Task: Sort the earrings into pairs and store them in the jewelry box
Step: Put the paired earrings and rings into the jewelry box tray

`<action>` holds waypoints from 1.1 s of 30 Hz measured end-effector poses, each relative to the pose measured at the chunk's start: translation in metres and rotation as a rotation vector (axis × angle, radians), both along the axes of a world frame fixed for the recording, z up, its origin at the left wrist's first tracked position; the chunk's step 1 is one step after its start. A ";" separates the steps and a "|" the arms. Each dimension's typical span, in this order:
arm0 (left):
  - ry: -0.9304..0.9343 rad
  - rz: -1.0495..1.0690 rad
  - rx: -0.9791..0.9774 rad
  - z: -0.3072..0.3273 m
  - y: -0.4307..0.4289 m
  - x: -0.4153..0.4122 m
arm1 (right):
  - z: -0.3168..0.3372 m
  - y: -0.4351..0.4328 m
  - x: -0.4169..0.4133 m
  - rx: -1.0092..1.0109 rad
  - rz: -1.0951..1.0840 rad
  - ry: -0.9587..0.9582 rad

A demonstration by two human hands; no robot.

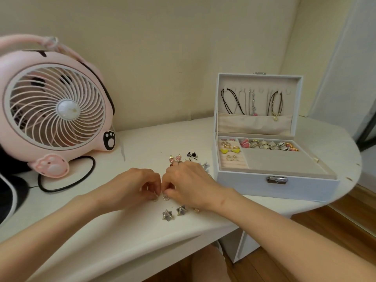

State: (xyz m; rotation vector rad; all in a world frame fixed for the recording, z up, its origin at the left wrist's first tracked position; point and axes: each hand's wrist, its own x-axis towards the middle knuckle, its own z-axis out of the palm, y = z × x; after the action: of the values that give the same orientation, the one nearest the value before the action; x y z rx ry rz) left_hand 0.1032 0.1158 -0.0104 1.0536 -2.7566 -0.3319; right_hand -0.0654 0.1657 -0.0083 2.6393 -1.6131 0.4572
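Note:
My left hand [135, 183] and my right hand [187, 181] meet over the white table [101, 224], fingertips pinched. Each hand pinches a small gold rhinestone earring: one [155, 199] under the left fingers, its match [166, 198] under the right, both touching the tabletop. Two grey star earrings [167, 215] [181, 210] lie side by side near the front edge. A gold earring [196, 210] peeks from under my right wrist. Pink drop earrings [175, 159] and black ones [192, 155] lie beyond my hands. The white jewelry box [276, 185] stands open at the right.
A pink cat-shaped desk fan [55, 106] fills the left side, its black cable [67, 186] looping on the table. The box lid holds hanging necklaces [252, 102]; its tray holds rings and earring pairs [230, 148]. The table's curved edge drops to wooden floor on the right.

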 end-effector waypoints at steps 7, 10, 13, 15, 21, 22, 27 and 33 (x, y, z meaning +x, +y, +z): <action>0.015 -0.031 0.009 0.002 -0.002 0.001 | 0.002 0.001 -0.006 0.017 -0.021 -0.014; 0.046 -0.034 -0.003 0.005 -0.001 0.000 | 0.007 0.003 -0.010 0.026 -0.041 -0.045; 0.121 -0.052 -0.023 0.011 0.002 -0.006 | 0.015 0.008 -0.018 -0.010 -0.056 -0.095; 0.162 -0.068 -0.048 0.017 0.005 -0.013 | 0.020 0.012 -0.027 -0.043 -0.070 -0.128; 0.251 -0.126 -0.083 0.033 0.008 -0.045 | 0.037 0.022 -0.064 -0.083 -0.145 -0.203; 0.255 -0.133 -0.086 0.035 0.007 -0.051 | 0.040 0.023 -0.071 -0.093 -0.165 -0.221; 0.271 -0.172 -0.084 0.044 0.003 -0.087 | 0.049 0.026 -0.103 -0.125 -0.281 -0.294; 0.263 -0.222 -0.131 0.051 0.000 -0.122 | 0.049 0.029 -0.131 -0.124 -0.361 -0.319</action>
State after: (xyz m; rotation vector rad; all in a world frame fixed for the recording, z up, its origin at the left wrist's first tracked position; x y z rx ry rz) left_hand -0.0183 0.1158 0.0403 0.6244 -2.6175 -0.2913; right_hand -0.1963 0.1950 0.0407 2.2018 -2.0153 0.9562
